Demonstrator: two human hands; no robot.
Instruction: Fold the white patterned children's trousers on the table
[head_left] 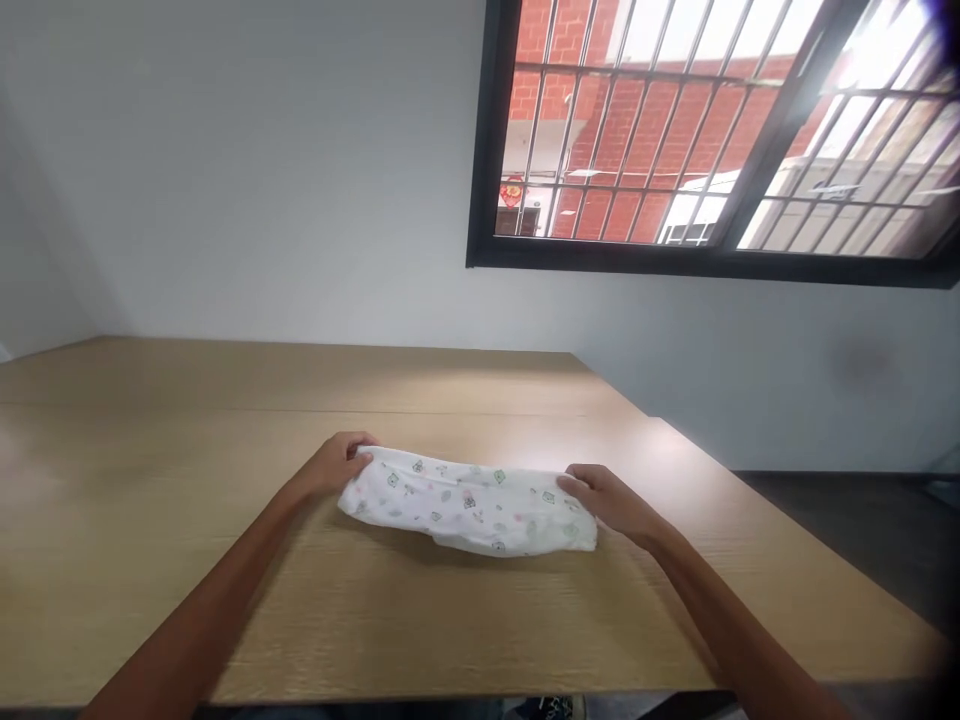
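A white cloth (pixel 465 505) with a small green and pink print lies folded into a long strip on the wooden table (pixel 450 625). My left hand (pixel 330 465) grips the strip's left end at its far corner, with the fingers curled over the edge. My right hand (pixel 607 500) holds the right end, fingers pressed onto the top of the fabric. The cloth's near edge is bunched and shows a soft fold. Part of each end is hidden under my hands.
The light oak table has a seam across it and ends at a corner on the right, with a dark floor (pixel 840 530) beyond. A barred window (pixel 652 130) in the white wall looks out on red brick.
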